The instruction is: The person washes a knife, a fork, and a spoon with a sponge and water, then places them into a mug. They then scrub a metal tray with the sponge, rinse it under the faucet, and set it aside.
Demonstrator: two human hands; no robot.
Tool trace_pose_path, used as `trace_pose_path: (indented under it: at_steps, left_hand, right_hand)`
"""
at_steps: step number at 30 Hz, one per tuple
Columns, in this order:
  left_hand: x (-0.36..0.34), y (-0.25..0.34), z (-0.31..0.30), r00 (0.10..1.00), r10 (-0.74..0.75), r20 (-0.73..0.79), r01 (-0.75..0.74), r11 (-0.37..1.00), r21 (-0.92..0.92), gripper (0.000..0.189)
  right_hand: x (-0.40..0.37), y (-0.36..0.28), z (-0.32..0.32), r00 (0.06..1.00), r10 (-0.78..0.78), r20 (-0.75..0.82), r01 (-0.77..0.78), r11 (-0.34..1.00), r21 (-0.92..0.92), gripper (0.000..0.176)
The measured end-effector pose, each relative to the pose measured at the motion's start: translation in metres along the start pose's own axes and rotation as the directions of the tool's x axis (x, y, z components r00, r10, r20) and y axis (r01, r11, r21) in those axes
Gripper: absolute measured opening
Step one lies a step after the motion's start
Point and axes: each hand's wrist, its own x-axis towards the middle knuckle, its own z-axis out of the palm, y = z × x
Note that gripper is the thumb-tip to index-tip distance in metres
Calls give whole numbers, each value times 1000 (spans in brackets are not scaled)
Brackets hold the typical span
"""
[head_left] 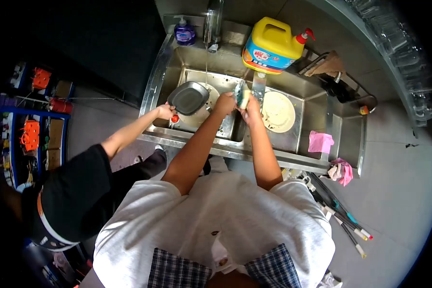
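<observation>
Over the divider between two sink basins, my left hand [225, 103] and my right hand [251, 113] are close together. A yellow and green sponge [245, 99] is in the closed fingers of my right hand. My left hand is closed too, against a small greyish thing beside the sponge; its kind does not show clearly. Below and right of my hands, a round cream plate [279, 113] with food bits lies in the right basin. To the left, another person's hand [166, 112] holds a dark square pan [188, 98] above a pale round plate [212, 93] in the left basin.
Water runs from the faucet [213, 29] into the left basin. A purple soap bottle [184, 32] and a large yellow detergent jug [272, 45] stand behind the sink. Pink cloths [320, 142] hang at the right. The other person stands close on my left.
</observation>
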Motion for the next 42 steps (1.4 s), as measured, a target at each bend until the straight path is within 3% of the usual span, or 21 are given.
trace_pose_path:
  at_steps: [2,3,7,9,11,13,15,16,17,19,20,23,25,27,31,32,33,36,39,42]
  left_hand:
    - [1,-1,10,990,101,-97,-76,970,231,20]
    - [0,-3,12,980,161,-118,-120,947,297,22]
    - [22,-57,11,903,379,-204,-274,871,408,21]
    - [13,-50,13,907,356,-226,-264,897,356,19]
    - [-30,-7,22,960,202,-194,-162,965,206,17]
    - [-34,-7,17,995,68,-77,-67,998,14,14]
    - [-45,4,8,999,-37,24,40,986,-164,11]
    - [-44,3,1,996,0,85,23,964,-264,11]
    - [-43,7,-2,998,42,47,-27,957,-290,11]
    - [-40,13,-2,992,124,-27,-125,931,-343,13]
    - [-39,20,-2,996,71,-54,-87,890,-448,13]
    - [-38,37,3,979,154,-131,-202,771,-604,11]
    - [-35,41,1,968,187,-168,-251,727,-639,10]
    - [-25,37,1,948,243,-204,-316,674,-668,11]
    - [-37,55,-3,946,217,-242,-320,756,-571,11]
    - [-42,62,-11,932,273,-238,-359,784,-507,11]
    - [-48,69,-21,926,251,-281,-339,881,-331,11]
    - [-61,82,-56,918,273,-289,-308,948,-84,14]
    - [-67,79,-87,897,380,-227,-345,922,177,16]
    - [-81,80,-95,810,554,-193,-443,793,418,13]
  right_hand:
    - [6,9,2,999,-48,2,48,983,-177,30]
    - [6,17,9,954,-296,52,300,923,-240,30]
    - [30,24,-4,892,-451,-5,388,772,-503,24]
    - [18,6,11,833,-554,6,411,610,-678,26]
    - [35,-1,13,715,-698,39,491,461,-739,26]
    - [52,-21,9,740,-672,-24,460,532,-711,24]
    - [77,-39,-5,724,-687,-67,577,656,-487,22]
    - [50,-59,5,809,-582,-79,531,783,-324,23]
    - [54,-62,-3,887,-462,-22,438,854,-281,24]
    - [31,-54,-13,965,-246,90,261,915,-307,28]
    - [16,-48,-13,987,-144,75,160,934,-321,29]
    - [-18,-25,-3,990,111,88,-87,967,-239,31]
    - [-4,7,-18,921,155,358,-55,960,-274,30]
    - [-50,-14,16,909,194,368,-121,970,-212,24]
    - [-42,-10,18,932,69,356,74,926,-371,19]
    - [-42,-14,20,935,35,352,116,910,-399,18]
    - [-42,-19,20,917,31,397,154,892,-425,17]
    - [-40,-31,19,869,62,491,232,826,-514,17]
    - [-35,-39,36,820,159,549,265,746,-611,17]
    - [-25,-32,74,777,144,613,339,725,-599,20]
